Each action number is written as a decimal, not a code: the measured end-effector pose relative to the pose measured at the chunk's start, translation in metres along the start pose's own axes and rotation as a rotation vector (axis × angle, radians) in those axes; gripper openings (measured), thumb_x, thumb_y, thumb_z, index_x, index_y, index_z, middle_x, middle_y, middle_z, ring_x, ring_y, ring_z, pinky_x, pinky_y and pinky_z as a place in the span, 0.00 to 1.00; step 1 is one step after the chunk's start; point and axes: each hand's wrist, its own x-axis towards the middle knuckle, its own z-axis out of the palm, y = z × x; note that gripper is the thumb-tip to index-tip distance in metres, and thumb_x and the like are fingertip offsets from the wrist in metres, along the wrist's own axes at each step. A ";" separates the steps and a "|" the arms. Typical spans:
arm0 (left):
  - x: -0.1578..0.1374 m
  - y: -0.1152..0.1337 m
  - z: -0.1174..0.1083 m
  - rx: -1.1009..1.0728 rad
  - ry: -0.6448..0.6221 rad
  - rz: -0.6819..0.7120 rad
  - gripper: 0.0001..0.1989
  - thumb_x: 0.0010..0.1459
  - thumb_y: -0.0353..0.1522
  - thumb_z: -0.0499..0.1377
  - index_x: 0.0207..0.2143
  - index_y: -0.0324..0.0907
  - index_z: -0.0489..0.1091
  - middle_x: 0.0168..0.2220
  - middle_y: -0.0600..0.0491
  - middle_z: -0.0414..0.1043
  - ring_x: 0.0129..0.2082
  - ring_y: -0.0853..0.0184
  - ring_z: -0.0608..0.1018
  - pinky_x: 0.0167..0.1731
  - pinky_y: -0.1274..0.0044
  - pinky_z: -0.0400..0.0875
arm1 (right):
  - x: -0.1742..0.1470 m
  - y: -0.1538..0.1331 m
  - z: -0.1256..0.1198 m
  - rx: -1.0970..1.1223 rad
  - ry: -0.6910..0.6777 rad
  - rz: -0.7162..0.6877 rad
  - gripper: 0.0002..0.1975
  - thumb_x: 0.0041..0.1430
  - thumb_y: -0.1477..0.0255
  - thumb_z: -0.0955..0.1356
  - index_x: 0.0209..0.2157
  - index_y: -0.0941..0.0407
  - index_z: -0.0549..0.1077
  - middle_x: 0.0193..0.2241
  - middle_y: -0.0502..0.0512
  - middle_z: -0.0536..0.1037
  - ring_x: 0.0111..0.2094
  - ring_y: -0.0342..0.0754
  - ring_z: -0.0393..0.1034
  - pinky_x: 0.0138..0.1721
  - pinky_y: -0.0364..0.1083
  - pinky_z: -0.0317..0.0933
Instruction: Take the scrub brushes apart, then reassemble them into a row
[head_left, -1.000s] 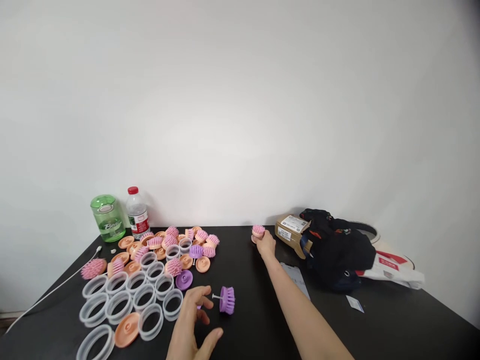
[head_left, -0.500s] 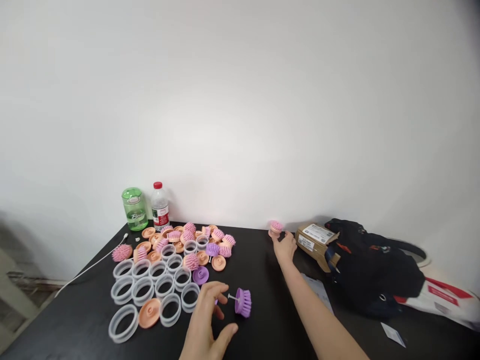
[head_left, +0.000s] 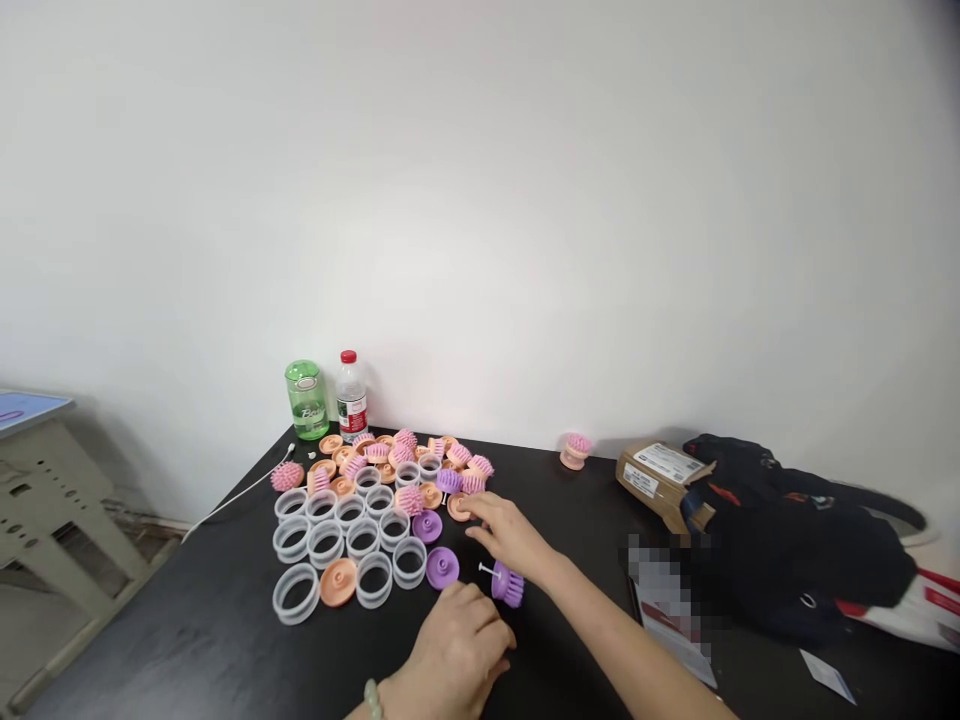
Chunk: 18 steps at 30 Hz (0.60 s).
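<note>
My right hand (head_left: 510, 535) reaches over the table's middle, thumb and fingers apart, its fingertips at a peach disc cap (head_left: 458, 509). My left hand (head_left: 459, 655) is low in front, fingers curled down; whatever may be inside is hidden. Just beyond it lies a purple bristled brush head (head_left: 508, 585) on its side, a white pin (head_left: 489, 571) sticking out of its back. Two purple disc caps (head_left: 442, 568) lie left of it. Against the wall stands a brush with pink bristles on a peach base (head_left: 576, 452), apart from both hands.
Several clear plastic rings (head_left: 295, 594), peach caps (head_left: 338, 582) and pink brush heads (head_left: 409, 500) crowd the table's left half. Behind them stand a green container (head_left: 307, 402) and a red-capped bottle (head_left: 352, 400). At right are a cardboard box (head_left: 651, 478), a dark bag (head_left: 802, 550) and a card (head_left: 826, 676).
My right hand has let go of the pink-bristled brush by the wall and come back left to the peach cap. My left hand's fingers have curled in. The view has turned left.
</note>
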 end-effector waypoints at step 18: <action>0.004 0.006 -0.013 0.181 0.003 0.085 0.08 0.60 0.24 0.54 0.29 0.42 0.68 0.24 0.52 0.69 0.27 0.64 0.68 0.31 0.70 0.59 | 0.035 -0.029 0.033 -0.105 -0.045 0.208 0.22 0.45 0.77 0.74 0.46 0.60 0.75 0.46 0.65 0.74 0.52 0.64 0.66 0.53 0.58 0.62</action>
